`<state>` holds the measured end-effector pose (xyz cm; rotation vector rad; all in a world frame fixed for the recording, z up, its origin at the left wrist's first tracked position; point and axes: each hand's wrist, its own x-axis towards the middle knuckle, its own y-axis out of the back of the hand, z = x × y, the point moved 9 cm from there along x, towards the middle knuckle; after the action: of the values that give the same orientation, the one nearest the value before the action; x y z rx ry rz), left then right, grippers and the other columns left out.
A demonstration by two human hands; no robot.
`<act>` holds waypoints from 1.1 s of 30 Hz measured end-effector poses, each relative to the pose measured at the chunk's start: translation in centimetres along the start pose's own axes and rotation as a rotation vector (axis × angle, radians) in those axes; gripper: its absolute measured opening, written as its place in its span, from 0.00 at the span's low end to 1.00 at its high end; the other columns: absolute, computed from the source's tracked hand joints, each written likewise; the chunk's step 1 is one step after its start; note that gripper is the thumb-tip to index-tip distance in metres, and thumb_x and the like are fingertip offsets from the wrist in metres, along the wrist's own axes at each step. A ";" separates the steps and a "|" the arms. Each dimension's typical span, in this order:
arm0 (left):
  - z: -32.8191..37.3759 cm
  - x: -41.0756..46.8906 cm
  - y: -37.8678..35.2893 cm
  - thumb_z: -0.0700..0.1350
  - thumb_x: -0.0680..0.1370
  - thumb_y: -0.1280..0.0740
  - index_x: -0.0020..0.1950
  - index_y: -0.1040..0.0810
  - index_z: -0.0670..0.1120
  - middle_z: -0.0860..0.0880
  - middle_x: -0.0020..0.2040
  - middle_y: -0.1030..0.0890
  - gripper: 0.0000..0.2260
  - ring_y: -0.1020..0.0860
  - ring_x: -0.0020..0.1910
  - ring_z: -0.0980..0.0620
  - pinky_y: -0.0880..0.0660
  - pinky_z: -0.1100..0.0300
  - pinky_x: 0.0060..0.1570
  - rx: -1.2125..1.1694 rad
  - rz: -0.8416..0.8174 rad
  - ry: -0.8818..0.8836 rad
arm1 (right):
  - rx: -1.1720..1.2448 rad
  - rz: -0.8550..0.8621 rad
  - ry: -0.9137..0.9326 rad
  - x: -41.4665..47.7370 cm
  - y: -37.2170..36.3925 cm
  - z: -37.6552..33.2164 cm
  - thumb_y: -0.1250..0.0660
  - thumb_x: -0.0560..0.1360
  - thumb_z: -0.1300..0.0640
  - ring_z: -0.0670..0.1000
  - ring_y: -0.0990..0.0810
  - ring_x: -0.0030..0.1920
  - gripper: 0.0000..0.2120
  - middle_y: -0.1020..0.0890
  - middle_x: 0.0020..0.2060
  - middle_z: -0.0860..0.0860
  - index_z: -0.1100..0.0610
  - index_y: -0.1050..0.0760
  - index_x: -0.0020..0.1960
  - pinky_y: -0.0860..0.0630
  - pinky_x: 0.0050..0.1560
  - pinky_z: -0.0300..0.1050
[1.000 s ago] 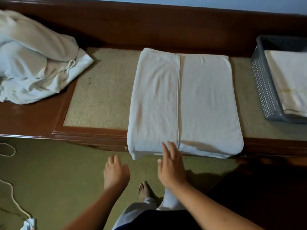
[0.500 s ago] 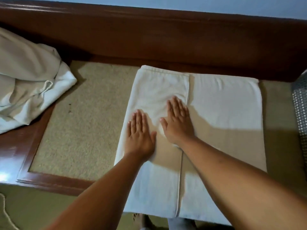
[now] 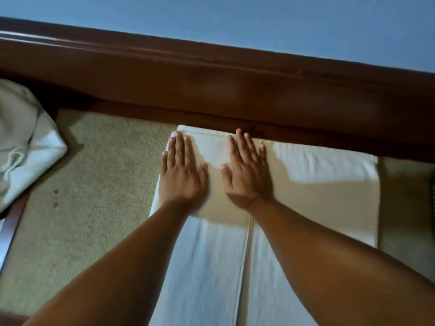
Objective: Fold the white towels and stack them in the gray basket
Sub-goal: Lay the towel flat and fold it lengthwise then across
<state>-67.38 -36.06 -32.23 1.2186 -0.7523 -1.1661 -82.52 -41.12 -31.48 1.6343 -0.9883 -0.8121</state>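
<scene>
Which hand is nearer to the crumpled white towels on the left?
Left. The left hand lies flat on the left part of the folded towel, toward the crumpled white towels; the right hand lies flat farther right.

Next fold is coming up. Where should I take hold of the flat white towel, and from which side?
Probably pinch the towel's two far corners from above, beside the wooden backboard: it lies flat and lengthwise toward you, so that edge folds back over cleanly.
</scene>
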 end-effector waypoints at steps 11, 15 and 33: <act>0.1 0.7 -0.3 0.59 0.83 0.53 0.83 0.59 0.42 0.41 0.83 0.59 0.34 0.60 0.82 0.44 0.58 0.45 0.80 0.074 -0.034 -0.008 | 0.112 0.015 0.041 0.0 0.0 0.3 0.49 0.80 0.41 0.54 0.51 0.81 0.34 0.49 0.81 0.55 0.56 0.47 0.82 0.55 0.79 0.58; 0.3 1.2 -0.5 0.60 0.84 0.55 0.82 0.61 0.41 0.40 0.82 0.62 0.34 0.62 0.81 0.43 0.61 0.45 0.79 0.112 -0.114 0.049 | 0.207 -0.014 0.028 -1.7 1.0 3.7 0.51 0.80 0.40 0.56 0.53 0.81 0.35 0.52 0.81 0.58 0.58 0.48 0.82 0.57 0.79 0.53; 2.2 -31.6 -4.8 0.64 0.83 0.57 0.82 0.63 0.46 0.47 0.82 0.65 0.35 0.64 0.81 0.50 0.60 0.51 0.80 0.081 -0.236 -0.259 | 0.166 0.064 -0.738 -40.4 2.3 15.8 0.46 0.76 0.37 0.68 0.29 0.67 0.39 0.32 0.74 0.63 0.61 0.38 0.78 0.31 0.66 0.64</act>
<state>-79.62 -6.44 -31.98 1.2623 -0.8723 -1.5212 -114.48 -11.69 -31.74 1.4392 -1.6422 -1.3625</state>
